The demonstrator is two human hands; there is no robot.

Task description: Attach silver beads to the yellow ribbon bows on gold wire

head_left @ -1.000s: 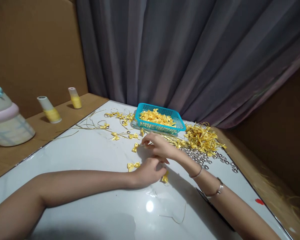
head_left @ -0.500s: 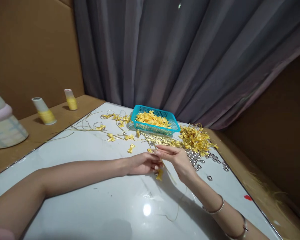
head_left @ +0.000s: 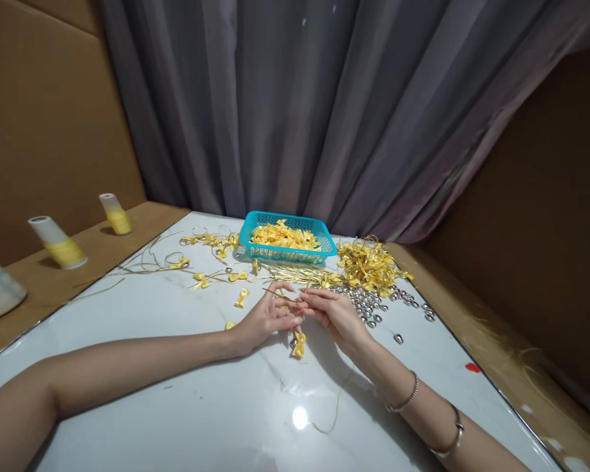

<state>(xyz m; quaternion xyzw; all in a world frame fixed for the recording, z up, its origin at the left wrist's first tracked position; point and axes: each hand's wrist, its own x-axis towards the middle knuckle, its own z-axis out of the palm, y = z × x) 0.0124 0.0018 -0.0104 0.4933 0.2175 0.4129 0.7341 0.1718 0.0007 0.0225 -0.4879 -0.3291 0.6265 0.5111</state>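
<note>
Over the middle of the table, my left hand and my right hand meet at the fingertips. A thin gold cord runs across the left fingers to the right fingertips, which pinch it. My left fingers are curled and partly apart around the cord; their exact grip is partly hidden. Just below the left fingertips is a yellow ribbon bow with a small silver ring beside it. Another yellow bow lies beyond my left hand, and one more is partly covered by the wrist.
A blue basket full of yellow bows stands at the back. Right of it are a pile of gold-corded bows and many silver rings. Straight gold cords lie before the basket. Two ribbon spools stand left.
My left hand has opened its fingers more and turned, while the right stays at the cord. The bow beneath shows more fully. The whole view has shifted slightly.
</note>
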